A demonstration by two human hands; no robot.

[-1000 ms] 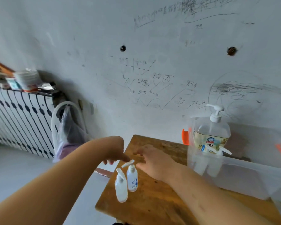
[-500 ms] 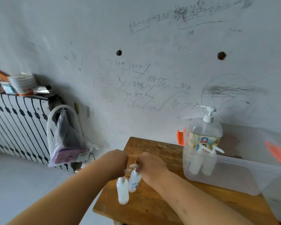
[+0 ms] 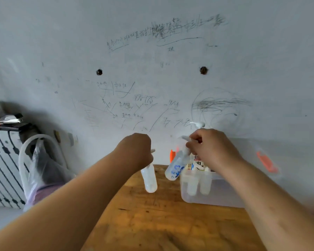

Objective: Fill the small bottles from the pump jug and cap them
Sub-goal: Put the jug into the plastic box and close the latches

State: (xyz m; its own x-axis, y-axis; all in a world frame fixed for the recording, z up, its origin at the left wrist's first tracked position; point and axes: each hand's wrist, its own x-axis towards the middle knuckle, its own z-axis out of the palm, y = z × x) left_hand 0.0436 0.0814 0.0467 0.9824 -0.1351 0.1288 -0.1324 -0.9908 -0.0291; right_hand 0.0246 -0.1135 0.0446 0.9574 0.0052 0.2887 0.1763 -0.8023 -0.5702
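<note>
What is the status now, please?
Left hand grips plain bottle by its top, upright. Right hand holds blue-marked bottle, tilted, beside clear bin. Pump jug partly hidden behind it.

Scratched, stained and matt, a worn wooden table (image 3: 170,223) anchors the scene. Above its far edge are a plain small bottle (image 3: 149,180) and a blue-printed small bottle (image 3: 176,167), both of cloudy, translucent plastic. On the table's right side sits a smooth, clear plastic bin (image 3: 216,194) with bright orange plastic clips (image 3: 266,161). The pump jug (image 3: 199,165) at that side is clear plastic with a printed label. Behind the table, the wall (image 3: 152,51) is matt plaster, pencil-scrawled. Left of the table hangs a thin, shiny, crumpled plastic bag (image 3: 42,165).
</note>
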